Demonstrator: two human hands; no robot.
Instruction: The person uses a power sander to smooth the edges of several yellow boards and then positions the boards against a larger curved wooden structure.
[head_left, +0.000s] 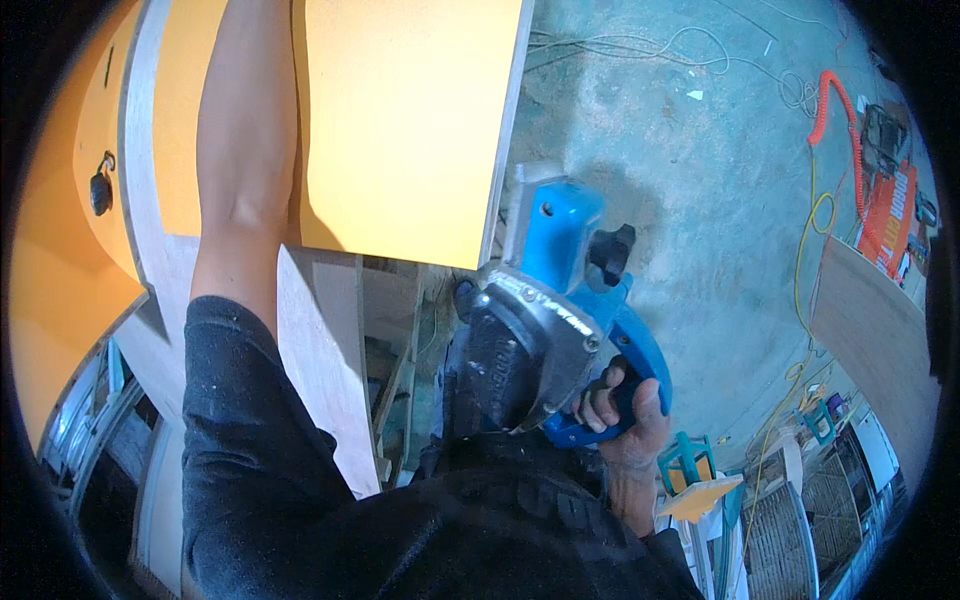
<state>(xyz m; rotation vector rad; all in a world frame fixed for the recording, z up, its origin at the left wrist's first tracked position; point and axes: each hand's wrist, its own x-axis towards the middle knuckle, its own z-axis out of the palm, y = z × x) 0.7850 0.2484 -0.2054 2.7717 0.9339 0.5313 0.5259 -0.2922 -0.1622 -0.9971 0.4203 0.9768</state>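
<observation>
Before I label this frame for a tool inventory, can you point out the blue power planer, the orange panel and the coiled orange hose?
blue power planer [565,225]: head view, on its blue housing.
orange panel [400,120]: head view, on its flat face.
coiled orange hose [826,100]: head view, on its coils.

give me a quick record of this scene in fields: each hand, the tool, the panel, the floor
right hand: right hand wrapped around the rear handle of the blue electric power tool with a grey metal housing
left hand: out of view; the bare left forearm reaches up along the panel
tool: held at the edge of the large orange flat panel, black knob at its side
panel: pale wooden edge showing
floor: dusty grey concrete floor with white cables, a coiled orange hose and a yellow cord
</observation>
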